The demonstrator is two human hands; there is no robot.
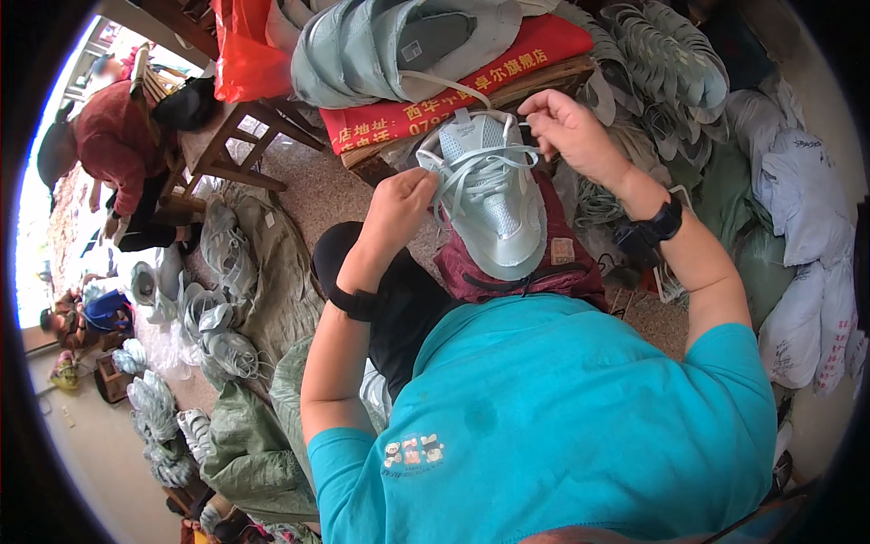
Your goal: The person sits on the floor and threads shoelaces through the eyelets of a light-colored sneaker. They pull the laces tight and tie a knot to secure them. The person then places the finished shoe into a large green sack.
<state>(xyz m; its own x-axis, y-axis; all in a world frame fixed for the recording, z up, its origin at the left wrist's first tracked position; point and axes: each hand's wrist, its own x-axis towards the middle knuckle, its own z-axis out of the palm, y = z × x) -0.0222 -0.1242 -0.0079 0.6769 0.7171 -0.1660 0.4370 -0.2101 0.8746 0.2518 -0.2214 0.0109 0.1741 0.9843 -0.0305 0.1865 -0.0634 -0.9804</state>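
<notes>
On the lap, atop a maroon cloth (507, 276), we steadied a pale mint mesh sneaker (494, 204), its length pointing away; left hand (399, 204) pinched the white flat lace (471, 172) beside it, right hand (566, 127) pinched another strand beyond.

shoe upper (494, 204): pale mint green mesh
laces (471, 172): pale blue-green (same tint as the upper)
lap cloth (507, 272): maroon
shirt (562, 417): turquoise
banner (453, 100), far: red, yellow lettering
bag (245, 45), far left: red-orange
</notes>
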